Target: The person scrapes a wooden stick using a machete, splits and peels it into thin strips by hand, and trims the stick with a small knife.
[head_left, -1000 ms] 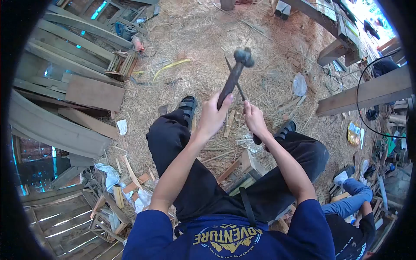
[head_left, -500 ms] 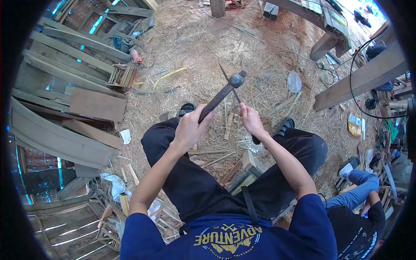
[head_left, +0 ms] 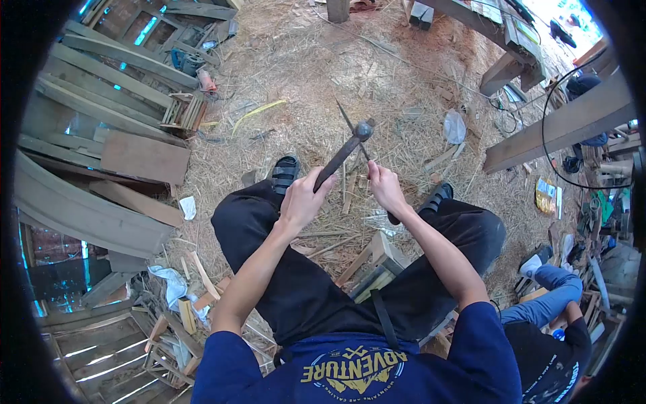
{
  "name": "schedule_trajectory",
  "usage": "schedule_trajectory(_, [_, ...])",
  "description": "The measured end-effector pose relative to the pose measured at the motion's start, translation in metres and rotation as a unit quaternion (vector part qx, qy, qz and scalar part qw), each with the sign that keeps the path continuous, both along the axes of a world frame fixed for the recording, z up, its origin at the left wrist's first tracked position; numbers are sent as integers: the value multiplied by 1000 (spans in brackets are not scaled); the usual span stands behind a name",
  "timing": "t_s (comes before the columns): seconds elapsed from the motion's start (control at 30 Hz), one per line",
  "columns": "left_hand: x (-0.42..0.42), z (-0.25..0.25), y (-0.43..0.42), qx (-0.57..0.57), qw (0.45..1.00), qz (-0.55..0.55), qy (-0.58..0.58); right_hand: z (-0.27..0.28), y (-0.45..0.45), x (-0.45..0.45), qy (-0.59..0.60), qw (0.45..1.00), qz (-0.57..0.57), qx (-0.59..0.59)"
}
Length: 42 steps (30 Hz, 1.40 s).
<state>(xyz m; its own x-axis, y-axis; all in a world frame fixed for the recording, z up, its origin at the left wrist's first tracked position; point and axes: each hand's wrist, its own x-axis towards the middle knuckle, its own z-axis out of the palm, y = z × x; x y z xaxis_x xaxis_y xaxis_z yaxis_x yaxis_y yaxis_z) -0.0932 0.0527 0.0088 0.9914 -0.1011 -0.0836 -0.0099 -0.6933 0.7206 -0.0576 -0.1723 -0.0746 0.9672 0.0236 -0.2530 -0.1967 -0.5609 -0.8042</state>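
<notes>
My left hand [head_left: 306,200] is closed around the handle of a hammer [head_left: 340,159], its rounded metal head pointing away from me. My right hand [head_left: 385,186] grips a slim, pointed dark tool [head_left: 344,114] that looks like a file; a dark handle end [head_left: 393,219] shows below that hand. The hammer head crosses over the tool's shaft in front of my hands. Whether the two touch, I cannot tell. Both are held above the ground, between my spread knees.
Below my hands is a wooden block [head_left: 380,262]. Straw and shavings cover the ground [head_left: 303,74]. Boards [head_left: 145,158] are stacked at left, with a power tool [head_left: 186,62] among them. Timber beams [head_left: 562,131] and a cable [head_left: 544,121] stand at right. Another person [head_left: 545,337] sits at lower right.
The hammer head has come slightly lower and left, and my left hand has shifted a little right, closer to my right hand. The view has moved slightly. Both grips are unchanged.
</notes>
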Motion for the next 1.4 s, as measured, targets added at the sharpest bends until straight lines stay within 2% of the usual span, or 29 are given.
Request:
schedule_trajectory(0.47, [3,9,6,-2,999,31,30,-10,14,17,-17,1000,6,21])
schedule_trajectory(0.57, [1,-2,11,-11,999,26,-36,-11,16,16,-44,999,7,22])
schedule_trajectory(0.67, [2,-1,12,22,999,34,-28,-6,15,17,-45,999,3,19])
schedule_trajectory(0.77, [13,-15,17,103,993,25,55,-4,19,15,6,1000,-7,28])
schedule_trajectory(0.8, [13,-14,18,97,994,29,41,-2,20,19,23,999,-9,32])
schedule_trajectory(0.93, [11,-10,15,56,997,43,-36,-12,21,20,-36,999,-8,8])
schedule_trajectory(1.07, [7,2,12,31,995,48,-87,-15,21,23,-18,1000,-16,-9])
schedule_trajectory(1.17, [15,1,9,35,998,39,30,-14,21,21,-3,1000,-17,13])
schedule_trajectory(1.27, [21,-21,10,90,996,8,11,-19,20,24,-12,1000,-16,22])
schedule_trajectory(1.4, [16,-10,4,32,998,10,-49,-11,18,25,-16,1000,-16,10])
